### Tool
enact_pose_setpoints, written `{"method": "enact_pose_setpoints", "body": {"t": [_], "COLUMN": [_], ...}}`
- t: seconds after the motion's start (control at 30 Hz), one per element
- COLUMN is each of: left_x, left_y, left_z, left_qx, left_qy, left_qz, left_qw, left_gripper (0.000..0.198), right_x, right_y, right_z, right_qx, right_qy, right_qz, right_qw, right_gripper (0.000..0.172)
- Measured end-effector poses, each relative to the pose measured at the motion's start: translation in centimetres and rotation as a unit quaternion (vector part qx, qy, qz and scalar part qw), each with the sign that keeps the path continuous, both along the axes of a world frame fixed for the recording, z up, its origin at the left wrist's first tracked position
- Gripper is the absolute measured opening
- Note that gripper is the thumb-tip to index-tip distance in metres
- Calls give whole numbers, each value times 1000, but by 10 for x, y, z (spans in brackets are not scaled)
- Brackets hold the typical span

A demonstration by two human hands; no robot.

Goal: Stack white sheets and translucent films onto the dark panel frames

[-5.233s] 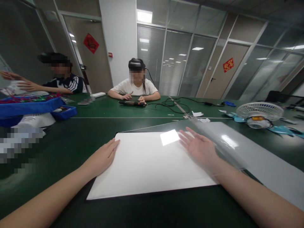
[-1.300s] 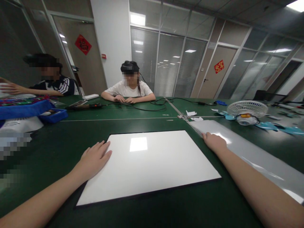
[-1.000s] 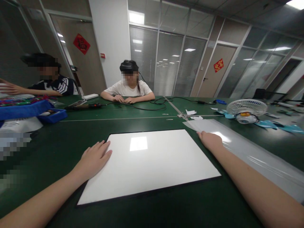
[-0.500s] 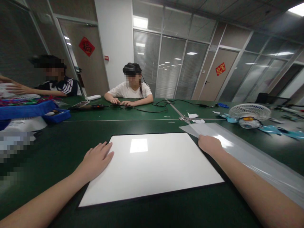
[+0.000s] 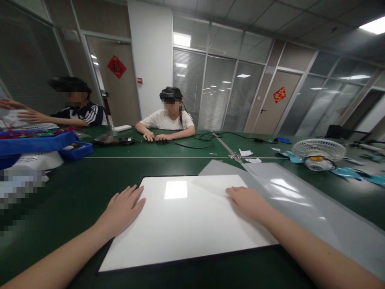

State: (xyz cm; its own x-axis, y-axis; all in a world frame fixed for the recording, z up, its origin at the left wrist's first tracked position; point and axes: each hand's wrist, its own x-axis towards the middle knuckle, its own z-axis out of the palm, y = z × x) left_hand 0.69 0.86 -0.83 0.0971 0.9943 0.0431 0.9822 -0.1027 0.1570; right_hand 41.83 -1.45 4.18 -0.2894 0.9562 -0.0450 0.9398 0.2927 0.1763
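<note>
A glossy white board [image 5: 168, 228] with a thin black border lies flat on the table in front of me. My left hand [image 5: 124, 208] rests on its left edge, fingers stretched out and slightly spread, holding nothing. Over the board's right part, my right hand [image 5: 248, 202] has its fingers closed on the near edge of a clear plastic sheet [image 5: 288, 196]. This sheet lies along the right of the board, and its far left corner reaches past the board's far edge. My right forearm covers part of the board's right side. Exactly how the fingertips grip the sheet is hard to see.
On the green table [image 5: 126, 168] stand a white fan with a round grille [image 5: 319, 150], blue fan blades [image 5: 345, 172], paper scraps [image 5: 254, 160] and a black cable [image 5: 192, 146]. Blue bins [image 5: 36, 140] are at left. One person [image 5: 168, 116] sits opposite, another [image 5: 81, 108] at far left.
My right hand has moved left from beside the board to above its right part, drawing the plastic sheet with it. My left hand has stayed on the board's left edge.
</note>
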Motion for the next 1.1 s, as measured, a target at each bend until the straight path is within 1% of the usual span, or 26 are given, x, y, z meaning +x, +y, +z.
{"method": "enact_pose_setpoints", "body": {"t": [0.07,0.1,0.17,0.27,0.33,0.4,0.5,0.57,0.63,0.7,0.77,0.83,0.93,1.03,1.1], "left_x": [1,2,5,10,13,17,22,23,23,23,23,23,24,22,21], "left_y": [-1,-2,-5,-10,-14,-19,-25,-27,-28,-27,-27,-27,-28,-27,-26], "left_z": [1,2,6,14,18,20,20,20,20,21,23,24,24,23,22], "left_qx": [-1,7,43,108,120,106,84,74,61,46,32,18,7,7,0], "left_qy": [1,2,6,14,2,-22,-42,-34,-18,-6,-7,-16,-36,-56,-71], "left_qz": [3,0,-20,-65,-86,-119,-198,-246,-275,-290,-295,-295,-292,-294,-304], "left_qw": [1000,1000,999,992,989,987,976,966,959,956,955,955,956,954,950], "left_gripper": [65,64,62,58,56,56,54,54,61,71,77,76,68,63,65], "right_x": [-12,-17,-23,-26,-25,-25,-25,-26,-26,-25,-23,-21,-21,-23,-23], "right_y": [-10,-14,-19,-21,-20,-19,-20,-21,-22,-22,-21,-21,-21,-22,-22], "right_z": [1,1,-3,-9,-12,-14,-14,-15,-14,-14,-14,-14,-15,-16,-17], "right_qx": [-14,-18,-24,-25,-25,-21,-9,-9,-11,-6,8,24,38,37,31], "right_qy": [39,54,76,102,114,127,151,165,175,183,190,197,205,201,197], "right_qz": [114,153,195,201,205,212,226,247,273,295,312,326,338,340,335], "right_qw": [993,987,978,974,972,969,962,955,946,938,931,924,918,918,921], "right_gripper": [40,43,50,55,55,55,54,54,54,54,53,53,51,50,49]}}
